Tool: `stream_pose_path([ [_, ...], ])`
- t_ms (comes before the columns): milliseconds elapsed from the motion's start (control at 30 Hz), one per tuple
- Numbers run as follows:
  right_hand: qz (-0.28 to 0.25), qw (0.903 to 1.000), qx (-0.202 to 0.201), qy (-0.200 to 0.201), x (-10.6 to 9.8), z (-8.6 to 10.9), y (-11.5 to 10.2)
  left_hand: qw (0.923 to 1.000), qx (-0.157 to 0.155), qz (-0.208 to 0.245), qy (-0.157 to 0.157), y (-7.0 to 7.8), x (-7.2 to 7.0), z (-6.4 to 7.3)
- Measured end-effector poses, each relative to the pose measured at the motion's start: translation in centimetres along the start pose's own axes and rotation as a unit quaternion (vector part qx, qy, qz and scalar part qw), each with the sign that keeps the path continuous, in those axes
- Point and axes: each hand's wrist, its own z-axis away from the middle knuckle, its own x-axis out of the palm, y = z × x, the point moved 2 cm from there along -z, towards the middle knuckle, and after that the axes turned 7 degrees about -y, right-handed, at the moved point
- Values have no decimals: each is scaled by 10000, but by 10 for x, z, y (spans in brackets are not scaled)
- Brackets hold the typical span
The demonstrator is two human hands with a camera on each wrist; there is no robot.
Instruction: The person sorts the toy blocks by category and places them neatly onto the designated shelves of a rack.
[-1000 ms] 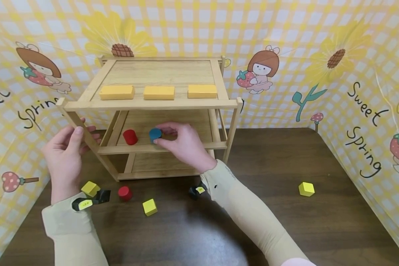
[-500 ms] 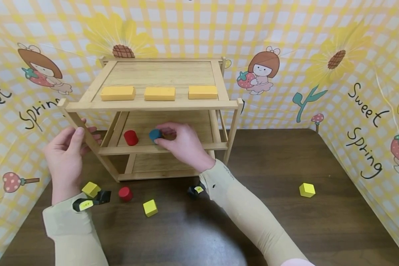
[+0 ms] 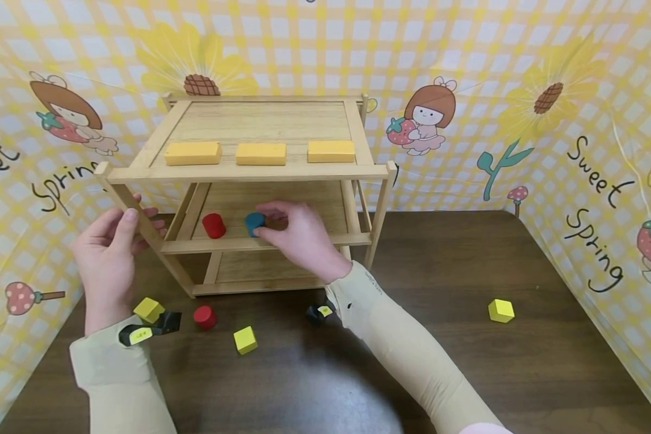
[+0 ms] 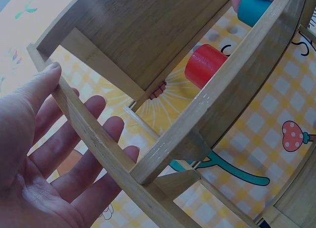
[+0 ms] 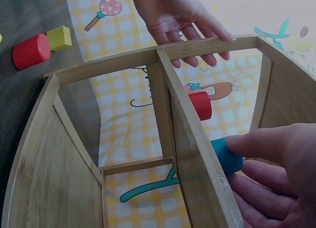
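My right hand [image 3: 304,236] pinches a blue cylinder block [image 3: 254,223] between thumb and fingers, at the front of the wooden rack's middle shelf. A red cylinder block [image 3: 214,226] stands to its left on that shelf. In the right wrist view, the thumb lies against the side of the blue cylinder [image 5: 228,156]. My left hand [image 3: 108,256] holds the rack's front left post [image 4: 94,134], thumb on one side and fingers reaching behind it. Along the front of the rack's top shelf [image 3: 266,120] lie three yellow rectangular blocks [image 3: 261,154].
On the dark table [image 3: 434,271] lie another red cylinder [image 3: 204,317] and three yellow cubes: one by the left wrist [image 3: 149,309], one before the rack [image 3: 245,340], one at the right [image 3: 501,310]. A checked cloth [image 3: 325,54] surrounds the table's back and sides.
The blue cylinder has shifted very slightly right and toward me in the right hand's pinch. My left hand stays at the post.
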Motion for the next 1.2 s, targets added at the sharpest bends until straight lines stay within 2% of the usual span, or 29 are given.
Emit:
stream_pose_path([
  [433,447,9980,-394,227,-6,11,-7,10000,-2,12,-12,-1,0,2],
  [567,454,9971,-553,277,-6,15,-8,10000,-21,-30,-1,-1,-1,2],
  [867,407,9975,-554,149,-3,26,-11,9999,-137,-33,74,0,-1,3],
  [1200,78,9934,-1127,184,2,37,-13,9998,-179,-62,111,1,0,1],
])
